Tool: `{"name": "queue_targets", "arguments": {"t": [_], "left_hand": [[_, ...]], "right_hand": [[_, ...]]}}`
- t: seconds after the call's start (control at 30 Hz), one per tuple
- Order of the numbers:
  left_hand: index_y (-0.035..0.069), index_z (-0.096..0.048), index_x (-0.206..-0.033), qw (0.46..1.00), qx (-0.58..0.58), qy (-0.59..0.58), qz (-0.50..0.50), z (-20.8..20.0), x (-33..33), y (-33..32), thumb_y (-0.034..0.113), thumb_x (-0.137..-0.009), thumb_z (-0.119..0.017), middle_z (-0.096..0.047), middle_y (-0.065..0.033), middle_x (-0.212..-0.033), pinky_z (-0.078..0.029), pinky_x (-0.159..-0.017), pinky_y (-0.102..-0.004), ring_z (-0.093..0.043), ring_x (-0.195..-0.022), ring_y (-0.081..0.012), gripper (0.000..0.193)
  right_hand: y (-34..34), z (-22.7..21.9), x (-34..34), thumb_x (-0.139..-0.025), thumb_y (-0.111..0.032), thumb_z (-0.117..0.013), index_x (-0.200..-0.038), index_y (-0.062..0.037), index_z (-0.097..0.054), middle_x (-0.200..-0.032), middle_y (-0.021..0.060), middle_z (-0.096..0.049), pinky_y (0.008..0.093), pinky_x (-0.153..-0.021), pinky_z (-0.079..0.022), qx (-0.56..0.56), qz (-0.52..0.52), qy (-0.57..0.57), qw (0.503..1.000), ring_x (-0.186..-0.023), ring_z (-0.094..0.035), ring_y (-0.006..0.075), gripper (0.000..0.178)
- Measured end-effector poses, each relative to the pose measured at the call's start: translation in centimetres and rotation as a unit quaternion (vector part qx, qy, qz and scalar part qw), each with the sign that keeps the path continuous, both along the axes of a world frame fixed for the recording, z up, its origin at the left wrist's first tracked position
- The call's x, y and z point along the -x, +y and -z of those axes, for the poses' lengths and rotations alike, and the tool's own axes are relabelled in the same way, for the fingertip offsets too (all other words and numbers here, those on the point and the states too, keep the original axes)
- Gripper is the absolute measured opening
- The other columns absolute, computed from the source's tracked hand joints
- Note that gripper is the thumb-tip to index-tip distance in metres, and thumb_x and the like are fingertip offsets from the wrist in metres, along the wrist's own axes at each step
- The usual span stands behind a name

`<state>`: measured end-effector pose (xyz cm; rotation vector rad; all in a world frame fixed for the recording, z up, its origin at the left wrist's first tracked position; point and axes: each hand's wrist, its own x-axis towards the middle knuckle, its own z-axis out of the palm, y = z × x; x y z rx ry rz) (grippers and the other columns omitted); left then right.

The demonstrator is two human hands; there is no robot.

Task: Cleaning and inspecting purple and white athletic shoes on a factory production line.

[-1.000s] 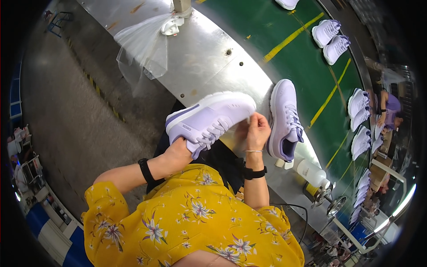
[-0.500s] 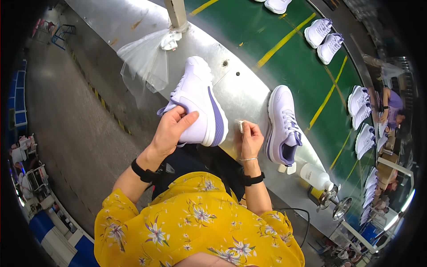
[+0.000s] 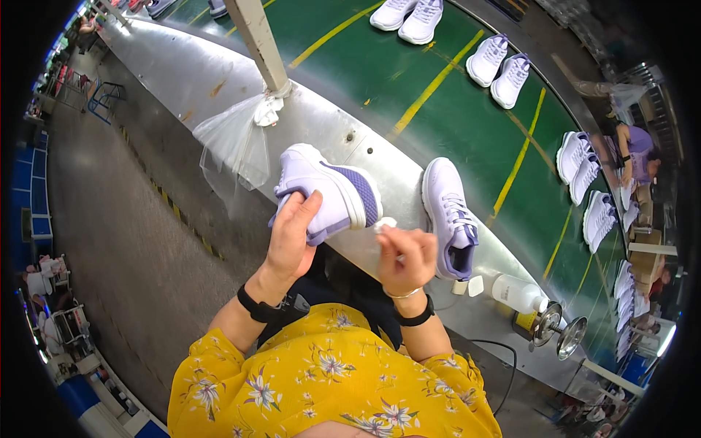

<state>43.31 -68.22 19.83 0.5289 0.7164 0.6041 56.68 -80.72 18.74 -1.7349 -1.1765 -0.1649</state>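
Observation:
My left hand (image 3: 292,237) grips a pale lilac sneaker (image 3: 314,186) by its collar, thumb on the outside and fingers inside the opening. The shoe is tilted, with its white sole and purple heel side turned toward my right hand. Pinched in my right hand (image 3: 407,259) is a small white wad (image 3: 385,223), possibly cloth or sponge, close to the sole's edge; whether they touch I cannot tell. A matching sneaker (image 3: 447,208) stands upright on the metal ledge (image 3: 343,109), just beyond my right hand.
A white plastic bottle (image 3: 517,292) lies on the ledge beside a metal dispenser (image 3: 548,326) and small white blocks (image 3: 475,285). Clear plastic film (image 3: 237,146) hangs from a post (image 3: 259,44). Pairs of sneakers sit on the green belt (image 3: 438,95); another person (image 3: 639,157) is across it.
The held sneaker has come lower and tipped over, its sole side facing more to the right. My right hand has risen toward it with the white wad.

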Motion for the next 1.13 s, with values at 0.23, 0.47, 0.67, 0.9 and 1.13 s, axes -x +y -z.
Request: {"name": "queue_targets", "arguments": {"t": [0.23, 0.47, 0.67, 0.9, 1.13], "left_hand": [[0.000, -0.051, -0.124, 0.998, -0.014, 0.038, 0.049, 0.8, -1.2, -2.5, 0.009, -0.100, -0.055, -0.060, -0.0049, -0.112, -0.046, -0.088, -0.0259, -0.056, -0.099, -0.0092, 0.026], [-0.002, -0.051, -0.119, 0.969, -0.152, 0.120, 0.152, 1.6, -1.6, -3.1, 0.005, -0.098, -0.056, -0.060, -0.0030, -0.101, -0.046, -0.077, -0.0218, -0.054, -0.088, -0.0053, 0.023], [-0.002, -0.053, -0.093, 0.834, -0.395, 0.276, 0.269, 0.7, -3.5, -4.8, 0.015, -0.087, -0.068, -0.055, -0.0107, -0.072, -0.043, -0.059, -0.0330, -0.051, -0.063, -0.0162, 0.024], [-0.004, -0.059, -0.099, 0.707, -0.542, 0.270, 0.366, 6.5, -7.5, -9.0, 0.030, -0.090, -0.066, -0.065, -0.0278, -0.085, -0.051, -0.070, -0.0486, -0.063, -0.079, -0.0456, 0.036], [-0.007, -0.061, -0.098, 0.598, -0.510, 0.399, 0.472, 4.7, -12.3, -10.5, 0.054, -0.092, -0.060, -0.066, -0.0297, -0.086, -0.051, -0.076, -0.0530, -0.064, -0.080, -0.0474, 0.061]], "right_hand": [[2.9, -0.5, -0.6, -0.077, -0.006, -0.080, -0.091, -0.0103, -0.071, -0.075, 0.0061, -0.055, 0.0321, -0.050, -0.046, 0.058, 0.028, 0.022, 0.998, -0.057, -0.058, 0.0219, 0.017], [1.5, -0.5, -2.2, -0.081, -0.004, -0.076, -0.089, -0.0075, -0.069, -0.074, 0.0081, -0.052, 0.0326, -0.050, -0.045, 0.088, -0.016, 0.145, 0.985, -0.055, -0.055, 0.0232, 0.011], [-5.2, -1.2, -5.3, -0.079, 0.004, -0.072, -0.086, -0.0034, -0.071, -0.076, 0.0068, -0.060, 0.0298, -0.060, -0.043, 0.058, 0.098, 0.106, 0.988, -0.066, -0.055, 0.0201, 0.010], [-13.9, 3.6, -11.7, -0.098, -0.016, -0.064, -0.092, -0.0016, -0.066, -0.080, -0.0031, -0.056, 0.0203, -0.054, -0.036, -0.083, 0.302, 0.374, 0.873, -0.064, -0.046, 0.0030, 0.016], [-13.7, 11.0, -10.6, -0.099, -0.022, -0.063, -0.102, -0.0040, -0.063, -0.078, -0.0020, -0.062, 0.0190, -0.043, -0.035, -0.222, 0.328, 0.568, 0.721, -0.052, -0.045, 0.0024, 0.018]]}}
